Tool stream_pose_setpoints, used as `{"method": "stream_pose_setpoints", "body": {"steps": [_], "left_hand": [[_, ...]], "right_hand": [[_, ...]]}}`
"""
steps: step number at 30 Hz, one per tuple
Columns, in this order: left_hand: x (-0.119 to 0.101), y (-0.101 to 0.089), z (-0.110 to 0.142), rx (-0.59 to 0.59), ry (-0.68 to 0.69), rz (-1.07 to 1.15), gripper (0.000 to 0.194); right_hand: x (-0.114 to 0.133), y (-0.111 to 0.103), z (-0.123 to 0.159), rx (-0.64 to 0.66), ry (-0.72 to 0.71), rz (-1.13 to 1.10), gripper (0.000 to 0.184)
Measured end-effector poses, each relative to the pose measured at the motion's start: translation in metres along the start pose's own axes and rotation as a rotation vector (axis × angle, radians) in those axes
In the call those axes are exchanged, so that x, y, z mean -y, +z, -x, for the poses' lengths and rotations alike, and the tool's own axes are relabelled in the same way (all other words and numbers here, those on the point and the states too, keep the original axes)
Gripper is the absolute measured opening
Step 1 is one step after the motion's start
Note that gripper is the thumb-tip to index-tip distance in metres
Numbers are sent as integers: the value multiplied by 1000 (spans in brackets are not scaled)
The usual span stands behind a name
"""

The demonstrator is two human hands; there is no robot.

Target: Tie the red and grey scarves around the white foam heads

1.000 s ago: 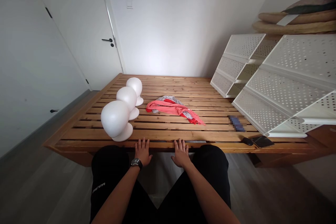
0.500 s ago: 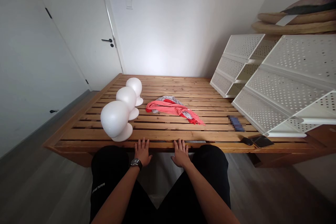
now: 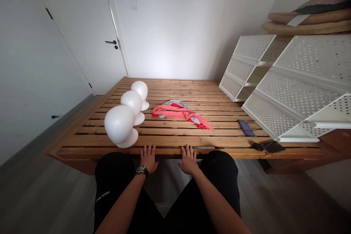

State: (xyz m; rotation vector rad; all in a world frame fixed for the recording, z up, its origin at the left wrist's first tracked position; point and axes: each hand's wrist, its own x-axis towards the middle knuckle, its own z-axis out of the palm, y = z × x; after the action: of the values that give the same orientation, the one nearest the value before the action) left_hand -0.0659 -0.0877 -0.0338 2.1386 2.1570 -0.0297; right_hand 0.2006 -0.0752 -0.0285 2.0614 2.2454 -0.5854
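My left hand [image 3: 148, 160], with a watch [image 3: 142, 170] at its wrist, lies flat with fingers spread on the front edge of the slatted wooden platform [image 3: 170, 141]. On the same edge to its right rests my right hand [image 3: 188, 161], also open, holding nothing. Beyond both hands lies a crumpled coral-red and grey cloth [image 3: 178, 112], perhaps scarves. Three white mannequin heads stand in a row on the left: a near one [image 3: 118, 124], a middle one [image 3: 131, 103] and a far one [image 3: 139, 91]. The near head is closest to my left hand, not touching it.
White perforated racks [image 3: 290, 95] stand on the right, with stacked cushions [image 3: 315, 23] behind. A black mouse [image 3: 257, 147] and a dark phone-like slab [image 3: 274, 147] lie near the front right edge, below a blurred blue item [image 3: 246, 128]. A white door [image 3: 82, 29] is at left.
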Motion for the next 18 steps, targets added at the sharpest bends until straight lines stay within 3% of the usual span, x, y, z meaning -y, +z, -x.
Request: {"method": "stream_pose_setpoints", "body": {"steps": [18], "left_hand": [[3,7,-1,-24,9,-5,97]], "right_hand": [[0,-2,0,13,-3,-2,103]]}}
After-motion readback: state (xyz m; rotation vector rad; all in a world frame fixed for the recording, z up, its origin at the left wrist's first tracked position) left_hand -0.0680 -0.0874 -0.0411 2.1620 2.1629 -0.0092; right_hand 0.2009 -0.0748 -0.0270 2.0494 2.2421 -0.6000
